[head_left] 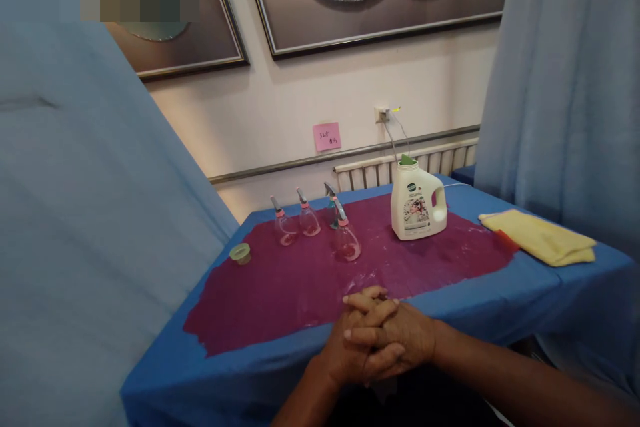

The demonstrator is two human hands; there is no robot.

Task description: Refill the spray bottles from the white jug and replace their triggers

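My left hand [345, 353] and my right hand [405, 337] are clasped together, fingers interlaced, resting on the near edge of the blue-covered table [500, 307]. Nothing shows between the fingers. Ahead of them lies a wet purple cloth [300, 287]. On it stand three small clear spray bottles [346, 237] with pink liquid, and a white detergent jug [417, 203] with a green cap further right. A small green cap [241, 253] lies at the cloth's left edge.
A folded yellow cloth [543, 237] lies on the table's right end. Blue curtains [75, 227] hang close on the left and on the right. Behind the table is a wall with a radiator [380, 170], a pink note [327, 137] and framed pictures.
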